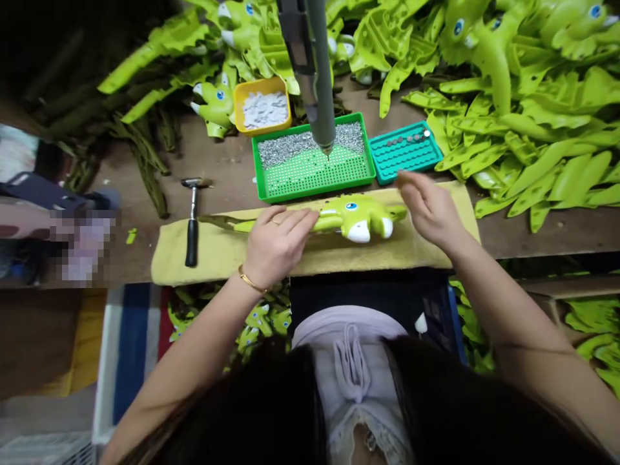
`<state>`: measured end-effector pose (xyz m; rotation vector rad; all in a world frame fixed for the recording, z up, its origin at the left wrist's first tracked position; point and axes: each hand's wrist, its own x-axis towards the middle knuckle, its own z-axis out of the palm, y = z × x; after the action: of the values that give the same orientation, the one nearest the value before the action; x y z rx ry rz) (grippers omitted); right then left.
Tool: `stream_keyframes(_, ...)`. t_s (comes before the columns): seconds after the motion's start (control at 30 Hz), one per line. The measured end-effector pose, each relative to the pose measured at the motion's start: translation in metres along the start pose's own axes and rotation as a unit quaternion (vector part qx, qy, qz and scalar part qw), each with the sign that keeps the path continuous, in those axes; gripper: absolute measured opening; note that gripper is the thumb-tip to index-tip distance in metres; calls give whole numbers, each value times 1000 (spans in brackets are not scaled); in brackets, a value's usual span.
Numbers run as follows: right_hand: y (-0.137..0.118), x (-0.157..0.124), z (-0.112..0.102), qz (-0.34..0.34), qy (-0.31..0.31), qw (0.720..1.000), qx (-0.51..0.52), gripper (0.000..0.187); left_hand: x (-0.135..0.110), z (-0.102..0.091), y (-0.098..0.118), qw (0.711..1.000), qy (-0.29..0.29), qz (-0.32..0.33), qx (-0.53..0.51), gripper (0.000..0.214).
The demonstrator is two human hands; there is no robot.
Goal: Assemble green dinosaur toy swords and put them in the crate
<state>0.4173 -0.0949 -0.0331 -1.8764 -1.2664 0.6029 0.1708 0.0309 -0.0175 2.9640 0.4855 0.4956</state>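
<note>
A lime-green plastic dinosaur toy (352,213) with a blue eye and white parts lies lengthwise on a folded yellow cloth (217,261). My left hand (281,239), with a bracelet at its wrist, is laid over the toy's long thin part and grips it against the cloth. At the toy's other end is my right hand (429,206), its fingers curled and pinched together; whatever they hold is hidden. Just above the toy are a green perforated tray (314,181) of small screws and a teal ridged tray (404,161) with a row of small round grey pieces.
An electric screwdriver (317,84) hangs tip down over the screw tray. A yellow tub (264,126) holds small white pieces. A hammer (192,226) lies on the cloth's left. Green toy parts (542,129) pile up on the right and back; darker strips (145,174) lie left.
</note>
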Motion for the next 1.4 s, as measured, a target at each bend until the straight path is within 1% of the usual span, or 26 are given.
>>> stream_keyframes(0.07,-6,-3,-7,-174,-8,980,-92,47,11,0,-2,1000,-4,23,11,30)
stream_keyframes(0.1,-9,-3,-10,-236,-25,965,-115,43,14,-3,-4,999,-9,27,14,30)
stream_keyframes(0.13,-10,-2,-14,-271,-33,954,-125,38,15,-7,-7,1000,-11,26,13,32)
stream_keyframes(0.17,-12,-1,-18,-286,-29,949,-126,35,14,-11,-11,1000,-12,20,7,33)
stream_keyframes(0.23,-17,5,-23,-281,-9,950,-136,29,9,-21,-22,1000,-11,-2,-16,36)
stream_keyframes(0.3,-27,10,-23,-273,0,943,-190,33,4,-27,-30,999,-9,-7,-42,36)
stream_keyframes(0.4,-50,16,-5,-308,-22,912,-270,48,1,-27,-30,999,18,22,-44,35)
stream_keyframes(0.43,-57,18,3,-319,-35,905,-278,48,2,-26,-27,998,36,37,-40,34)
stream_keyframes(0.53,-67,21,26,-342,-49,900,-266,38,6,-24,-18,994,84,67,-35,30)
stream_keyframes(0.6,-66,22,37,-354,-36,901,-247,39,9,-24,-16,991,109,74,-22,28)
stream_keyframes(0.67,-65,21,42,-362,-19,899,-246,40,11,-23,-19,987,133,93,-5,34)
stream_keyframes(0.73,-66,20,37,-371,-5,890,-264,39,10,-20,-26,982,143,125,-8,48)
stream_keyframes(0.8,-64,24,15,-381,1,885,-266,40,1,-13,-41,979,121,161,-26,62)
stream_keyframes(0.87,-52,39,-29,-346,21,907,-239,45,-18,-3,-62,976,73,199,-39,67)
stream_keyframes(0.9,-41,50,-57,-291,43,930,-220,47,-30,3,-74,972,46,229,-38,65)
stream_keyframes(0.93,-29,63,-86,-207,93,951,-211,45,-44,9,-85,970,40,237,-37,61)
stream_keyframes(0.97,-15,77,-114,-101,161,958,-215,42,-56,15,-93,977,30,208,-34,58)
stream_keyframes(1.0,-1,91,-137,-4,205,951,-230,41,-67,20,-98,982,30,184,-29,56)
stream_keyframes(1.03,13,105,-153,58,211,940,-263,41,-74,25,-97,987,34,155,-23,53)
stream_keyframes(1.07,24,118,-162,66,171,939,-291,42,-76,28,-92,991,41,126,-16,52)
stream_keyframes(1.1,34,130,-164,57,115,945,-301,41,-74,32,-81,993,49,107,-11,51)
stream_keyframes(1.17,48,150,-152,24,16,950,-309,39,-56,37,-49,994,71,85,-7,53)
stream_keyframes(1.2,53,159,-144,22,-10,950,-311,38,-42,40,-31,993,76,84,-11,55)
stream_keyframes(1.23,57,167,-137,33,-16,947,-318,38,-28,44,-13,993,94,75,-9,59)
stream_keyframes(1.3,64,182,-133,73,6,935,-347,39,-2,52,17,995,95,10,2,64)
stream_keyframes(1.4,72,196,-155,122,53,909,-395,43,17,64,38,994,100,-34,28,65)
